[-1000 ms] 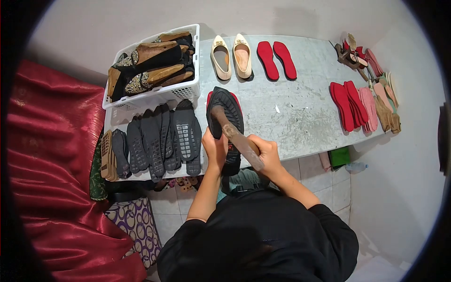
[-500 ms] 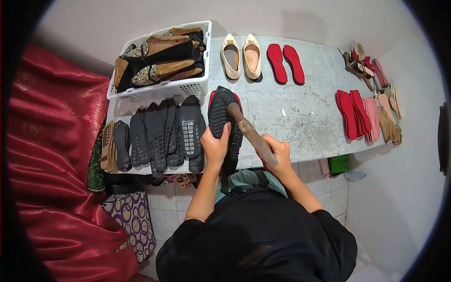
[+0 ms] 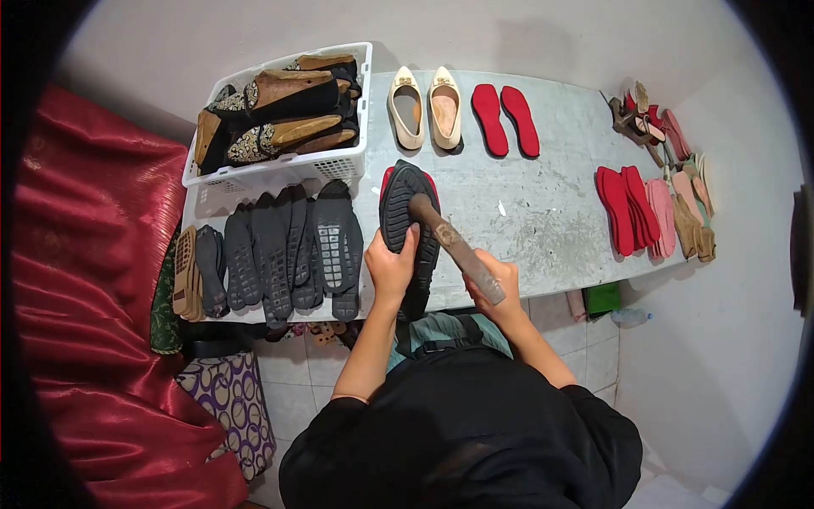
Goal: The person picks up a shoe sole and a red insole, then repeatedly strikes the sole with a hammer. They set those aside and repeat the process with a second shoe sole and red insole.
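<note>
My left hand [image 3: 391, 265] grips a black ridged shoe sole [image 3: 398, 216] near the table's front edge, thumb pressed along its side. Red material shows at the sole's upper edges, and more black sole extends below toward my lap. In my right hand [image 3: 502, 288] is a worn brown hammer [image 3: 456, 248], slanting up to the left. Its rounded far end lies over the ridged sole, overlapping it in this view. My right fingers are wrapped around the hammer's near part, partly hidden behind it.
A white basket [image 3: 363, 127] holds several patterned shoes on wooden lasts. Dark soles [image 3: 275, 254] lie in front of it. Cream flats [image 3: 445, 110] and red insoles [image 3: 519, 123] sit at the back. More red insoles [image 3: 615, 208], pink insoles [image 3: 660, 216] and tools [image 3: 632, 123] lie at right.
The whole scene has shifted slightly left and down with the camera. Both hands keep their holds on the sole and hammer; the hammer's far end stays over the sole.
</note>
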